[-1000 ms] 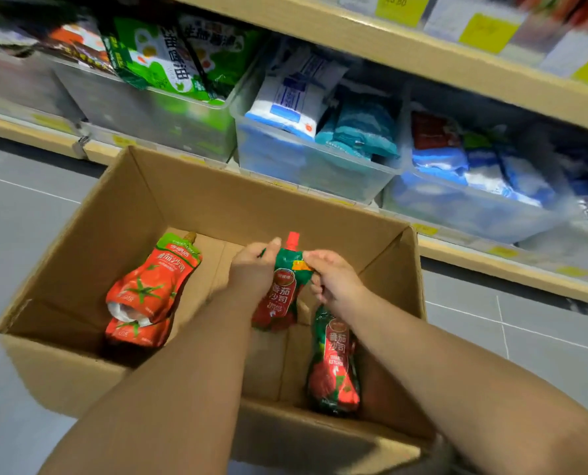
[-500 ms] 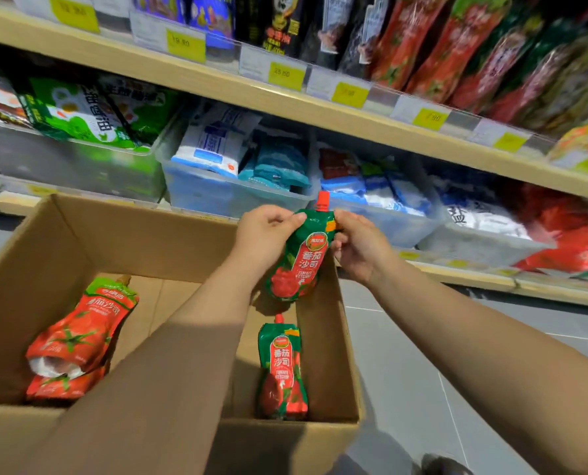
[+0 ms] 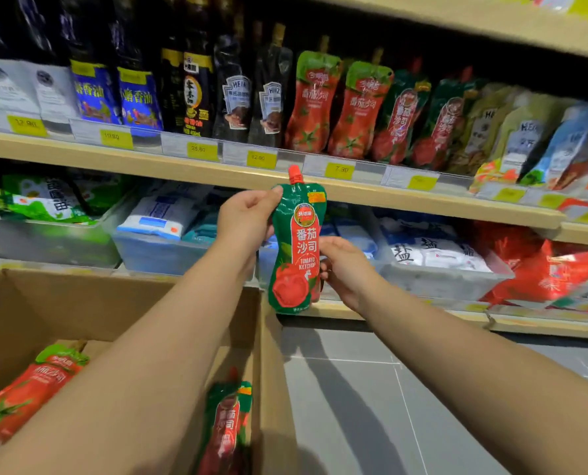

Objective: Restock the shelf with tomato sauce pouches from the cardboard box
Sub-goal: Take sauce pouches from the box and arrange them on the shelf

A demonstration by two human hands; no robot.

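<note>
Lifting pouch (image 3: 297, 248) now out of box (image 3: 80, 303) | left hand (image 3: 248, 217) pinches top, right hand (image 3: 345, 269) grips bottom | shelf (image 3: 371, 197) just above hands, next

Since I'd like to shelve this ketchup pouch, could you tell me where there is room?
Crowded: upper shelf front row, no gap showing. Free: dark space above the green ketchup pouches, and grey floor right of the cardboard box.

Glossy plastic-film pouch (image 3: 297, 248), matt brown cardboard box (image 3: 80, 303), pale wood-look shelf (image 3: 148, 166), smooth grey floor tiles (image 3: 371, 406).
</note>
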